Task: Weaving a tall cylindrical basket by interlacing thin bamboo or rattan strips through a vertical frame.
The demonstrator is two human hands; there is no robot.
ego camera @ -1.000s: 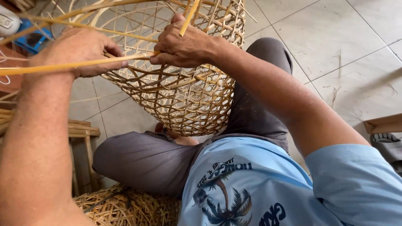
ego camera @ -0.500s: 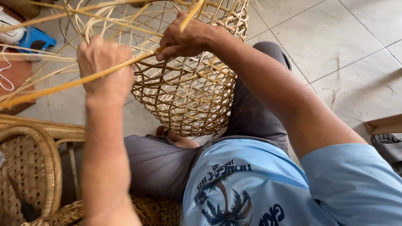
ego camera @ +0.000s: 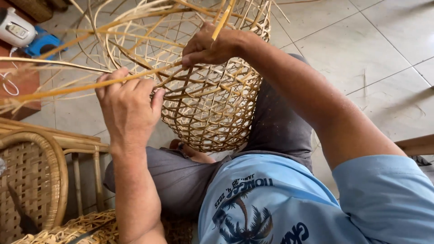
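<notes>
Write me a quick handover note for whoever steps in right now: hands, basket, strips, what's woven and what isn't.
Left hand: closed on a long yellow bamboo strip that runs off to the left, at the basket's side.
Right hand: gripping another upright yellow strip near the top of the open weave.
Round open-weave bamboo basket: resting over the person's lap, above the pale tiled floor.
Done: the lower, rounded body is tightly woven.
Left: the upper part is still loose, with many free strip ends sticking out unwoven.

Tan open-lattice basket point(ego camera: 212, 108), pale-blue printed shirt point(ego camera: 289, 199), grey trousers point(ego camera: 181, 176)
</notes>
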